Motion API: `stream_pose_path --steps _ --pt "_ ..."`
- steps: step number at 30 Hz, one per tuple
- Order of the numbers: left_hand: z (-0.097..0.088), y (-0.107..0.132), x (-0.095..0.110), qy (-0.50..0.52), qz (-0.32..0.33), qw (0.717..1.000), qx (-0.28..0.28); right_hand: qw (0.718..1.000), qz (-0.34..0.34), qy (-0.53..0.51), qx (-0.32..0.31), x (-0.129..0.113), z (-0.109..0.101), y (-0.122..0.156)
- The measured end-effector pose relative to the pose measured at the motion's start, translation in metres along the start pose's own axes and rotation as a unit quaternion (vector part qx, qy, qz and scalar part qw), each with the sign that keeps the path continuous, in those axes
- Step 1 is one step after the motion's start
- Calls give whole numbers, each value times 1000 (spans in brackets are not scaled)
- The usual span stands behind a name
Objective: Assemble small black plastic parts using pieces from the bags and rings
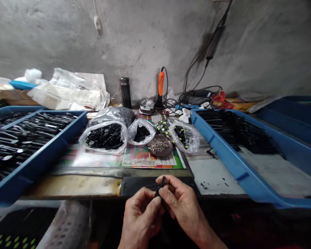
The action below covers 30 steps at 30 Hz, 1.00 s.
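Note:
Just over the table's front edge, my left hand [144, 214] and my right hand [180, 204] meet around a small black plastic part [162, 181]. Both hands are closed, with thumbs and fingertips pinching it; its upper tip sticks up between them and the rest is covered by fingers. Beyond them lies a round dish of small metal screws [158, 145]. Behind and beside the dish stand open plastic bags: a large bag of black parts [105, 136], a smaller bag of black parts [141, 132], and a bag of black and yellow-green parts [182, 136].
Blue trays hold many black pieces, one tray at left [59, 138] and one at right [220, 155]. At the back stand a black flask [125, 92] and an orange-handled tool [161, 84] with cables. A white perforated basket [67, 224] sits low at left.

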State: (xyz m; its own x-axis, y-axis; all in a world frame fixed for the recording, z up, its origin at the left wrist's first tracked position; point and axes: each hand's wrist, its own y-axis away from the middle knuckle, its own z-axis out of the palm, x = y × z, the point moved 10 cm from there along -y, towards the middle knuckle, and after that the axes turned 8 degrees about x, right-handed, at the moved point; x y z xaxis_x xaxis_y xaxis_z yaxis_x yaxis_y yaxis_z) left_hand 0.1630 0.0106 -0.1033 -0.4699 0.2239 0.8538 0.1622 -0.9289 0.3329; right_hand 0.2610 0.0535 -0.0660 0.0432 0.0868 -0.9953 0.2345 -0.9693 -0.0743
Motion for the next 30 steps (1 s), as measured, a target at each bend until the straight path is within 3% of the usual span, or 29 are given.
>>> stream_pose_path --steps 4,8,10,12,15,21,25,30 --pt "7 4 -7 7 -32 998 -49 998 20 -38 -41 0 -4 -5" --pt "12 10 -13 14 -55 997 -57 988 51 -111 -98 3 5 -6" --pt "12 10 -15 20 -58 997 -54 992 36 -89 -76 2 4 -7" --pt "11 8 -15 24 -52 997 -49 999 -32 -10 -9 -7 -5 -9" --pt "8 5 -15 22 -49 998 -40 988 -113 81 66 -22 -13 -5" --pt "3 1 -7 5 -30 999 -12 1000 5 -1 -6 -2 -4 -7" --pt "0 -2 -4 -4 -15 1000 2 998 41 -33 -35 1 0 -4" --pt "-2 1 -6 -12 -11 1000 16 998 49 17 -32 0 4 -1"
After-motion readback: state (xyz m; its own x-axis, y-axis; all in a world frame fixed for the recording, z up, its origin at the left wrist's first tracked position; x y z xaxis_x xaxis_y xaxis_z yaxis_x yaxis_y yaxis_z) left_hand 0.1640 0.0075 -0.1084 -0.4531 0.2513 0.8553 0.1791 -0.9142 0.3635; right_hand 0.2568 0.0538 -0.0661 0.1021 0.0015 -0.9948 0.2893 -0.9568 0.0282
